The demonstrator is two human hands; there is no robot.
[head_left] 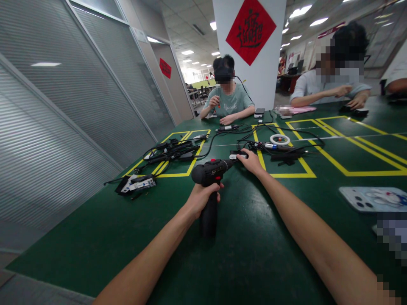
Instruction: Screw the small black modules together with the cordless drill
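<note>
A black cordless drill (pixel 208 173) with red buttons is upright in my left hand (pixel 203 197), whose fingers are wrapped round its grip. The chuck points forward and to the right, towards my right hand (pixel 252 162). Between the fingertips of that hand is a small black block with a white label (pixel 235 156), low at the tabletop. The drill's tip ends close to this block; whether they touch I cannot tell. Just beyond my right hand lies a bundle of black cables with a blue-ringed, pen-like tool (pixel 273 146).
Black cables and adapters (pixel 178 150) lie on the green table (pixel 152 241), left, beside a metal-and-black piece (pixel 135 184). A white ring (pixel 280 140) is at centre right, a phone (pixel 375 199) at the right. Two people (pixel 229 97) sit across. Yellow tape (pixel 292 175) marks rectangles.
</note>
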